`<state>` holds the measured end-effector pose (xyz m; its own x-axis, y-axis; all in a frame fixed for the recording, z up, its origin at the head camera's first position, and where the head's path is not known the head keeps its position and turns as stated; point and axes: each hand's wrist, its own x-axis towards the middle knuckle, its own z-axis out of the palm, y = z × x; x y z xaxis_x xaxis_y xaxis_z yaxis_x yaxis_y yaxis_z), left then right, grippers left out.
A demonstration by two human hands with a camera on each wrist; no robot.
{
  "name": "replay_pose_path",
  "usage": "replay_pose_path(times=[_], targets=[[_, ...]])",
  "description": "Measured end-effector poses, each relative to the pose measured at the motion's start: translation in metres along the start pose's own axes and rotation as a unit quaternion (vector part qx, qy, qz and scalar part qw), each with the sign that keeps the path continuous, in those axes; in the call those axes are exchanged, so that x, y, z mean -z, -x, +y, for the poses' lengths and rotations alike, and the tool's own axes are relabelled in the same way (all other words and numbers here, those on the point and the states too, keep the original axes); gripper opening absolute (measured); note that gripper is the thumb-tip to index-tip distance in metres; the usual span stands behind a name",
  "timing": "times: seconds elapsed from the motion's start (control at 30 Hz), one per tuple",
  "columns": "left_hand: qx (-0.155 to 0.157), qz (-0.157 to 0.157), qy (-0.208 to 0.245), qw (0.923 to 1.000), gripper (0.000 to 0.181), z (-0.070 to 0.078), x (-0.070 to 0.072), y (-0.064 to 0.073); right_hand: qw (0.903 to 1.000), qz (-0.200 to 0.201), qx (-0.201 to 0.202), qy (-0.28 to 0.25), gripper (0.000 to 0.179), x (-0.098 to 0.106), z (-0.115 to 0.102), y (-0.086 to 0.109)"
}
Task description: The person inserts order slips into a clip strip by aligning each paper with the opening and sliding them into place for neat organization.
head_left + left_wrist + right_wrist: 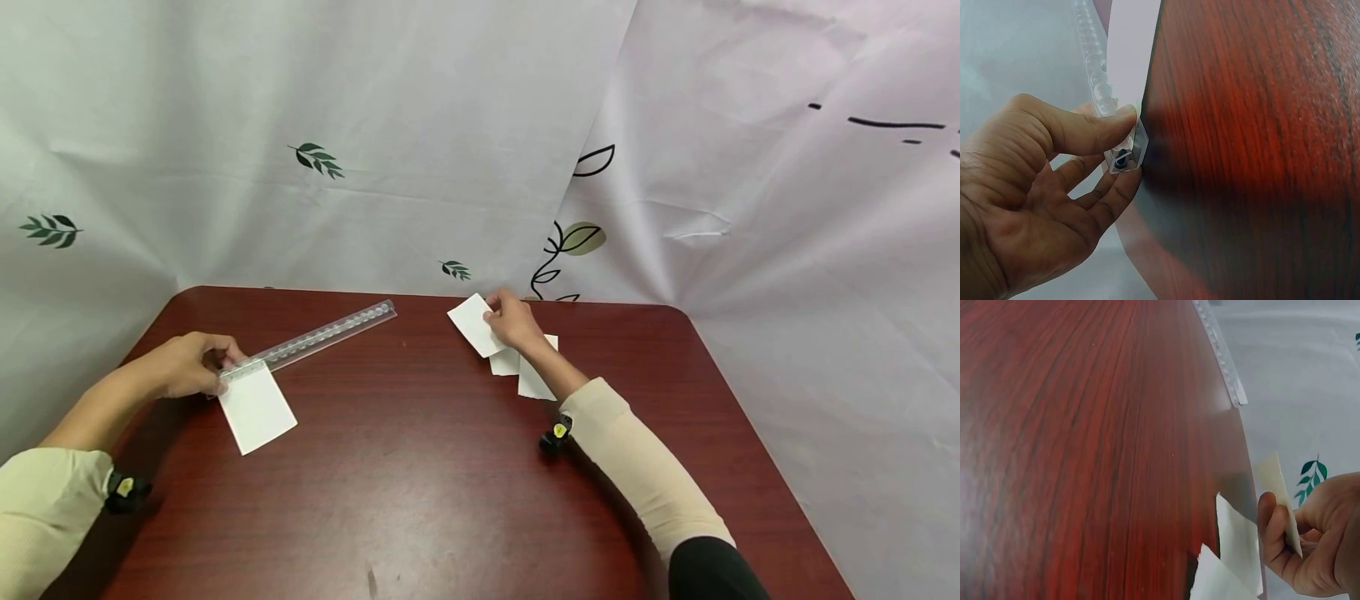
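On the left, my left hand (183, 365) pinches one end of a clear plastic ruler (330, 335) together with a white sheet of paper (257, 410). In the left wrist view the thumb presses the paper (1132, 56) against the ruler, with fingers underneath. The ruler slants away toward the far edge. At the back, my right hand (513, 321) pinches a small white paper piece (475, 325) between thumb and fingers, held up on edge in the right wrist view. Below it lie two more white pieces, one (506, 362) partly covered and another (536, 379) with a torn-looking edge.
The dark red wooden table (405, 483) has rounded far corners. Behind it and at both sides hangs a white cloth (390, 217) printed with leaves. Small black devices are strapped at the left wrist (126, 490) and right wrist (557, 433).
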<state>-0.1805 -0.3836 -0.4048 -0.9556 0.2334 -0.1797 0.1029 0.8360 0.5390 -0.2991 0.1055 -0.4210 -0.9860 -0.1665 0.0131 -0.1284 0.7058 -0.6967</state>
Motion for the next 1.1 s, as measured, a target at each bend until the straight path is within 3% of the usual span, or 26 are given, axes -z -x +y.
replay_pose_path(times=[0.43,1.1], targets=[[0.007,0.002,0.002,1.0000,0.036,-0.004,-0.002,0.000,0.9999,-0.013,0.011,0.001,0.028,-0.012,-0.015,-0.003],[-0.006,0.003,-0.011,0.9999,0.036,-0.005,-0.002,-0.003,0.9999,-0.015,0.008,0.000,0.031,-0.031,-0.034,-0.007]])
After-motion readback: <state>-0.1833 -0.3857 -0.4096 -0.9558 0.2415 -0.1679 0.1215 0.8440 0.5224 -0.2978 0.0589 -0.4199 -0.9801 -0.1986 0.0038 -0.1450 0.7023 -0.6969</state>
